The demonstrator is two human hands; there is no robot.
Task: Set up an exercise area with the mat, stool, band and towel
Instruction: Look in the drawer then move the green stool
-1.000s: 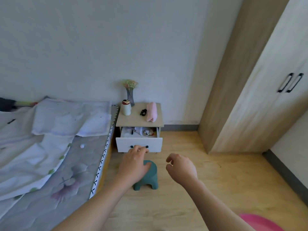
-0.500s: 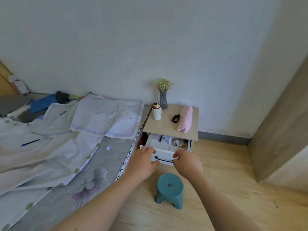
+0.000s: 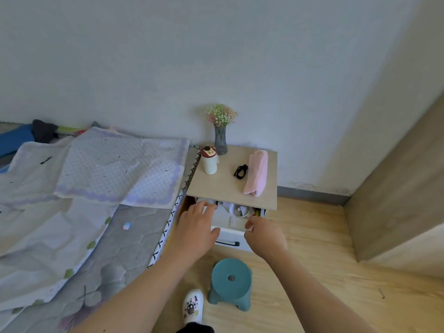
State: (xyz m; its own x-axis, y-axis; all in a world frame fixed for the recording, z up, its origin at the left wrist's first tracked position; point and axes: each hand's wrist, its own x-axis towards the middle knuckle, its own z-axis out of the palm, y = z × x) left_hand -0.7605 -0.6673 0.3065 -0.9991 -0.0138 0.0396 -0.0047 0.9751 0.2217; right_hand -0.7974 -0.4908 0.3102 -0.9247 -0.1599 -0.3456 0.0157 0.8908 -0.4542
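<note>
At the bottom centre the stool (image 3: 231,282) stands on the floor. Above it, both hands hover over the open drawer (image 3: 230,222), the left hand (image 3: 195,233) spread, the right hand (image 3: 264,236) loosely curled, both empty. The person should probably search gently there. Farther up, the towel (image 3: 257,173) lies beside a black band (image 3: 241,171).

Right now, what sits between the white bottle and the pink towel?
A small black band lies between the white bottle and pink towel, in the head view.
</note>
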